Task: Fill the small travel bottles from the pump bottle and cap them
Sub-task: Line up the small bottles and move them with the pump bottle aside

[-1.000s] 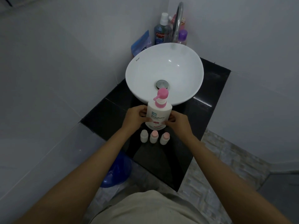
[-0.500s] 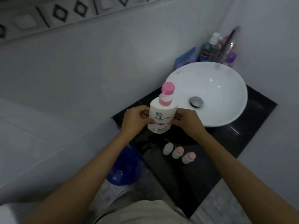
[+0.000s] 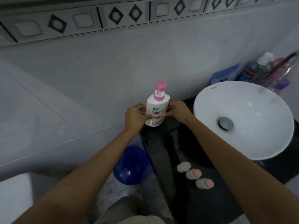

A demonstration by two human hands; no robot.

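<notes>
As fingers (image 3: 149,116) clasp it, pump bottle (image 3: 156,109) upright

- A black polished countertop (image 3: 191,206) runs along the tiled wall and carries everything here.
- A white round vessel basin (image 3: 242,120) sits on it, with a metal drain in the bowl.
- Near the basin's front rim, three small travel bottles (image 3: 194,174) stand in a close row: one white-capped, two pink-capped.
- Behind the basin, against the wall, a cluster of toiletries (image 3: 258,68) is blurred: a blue mouthwash bottle, a blue packet, something purple.
- The pump bottle (image 3: 156,109) is at the counter's far left corner from the basin; whether its base touches cannot be told.
</notes>
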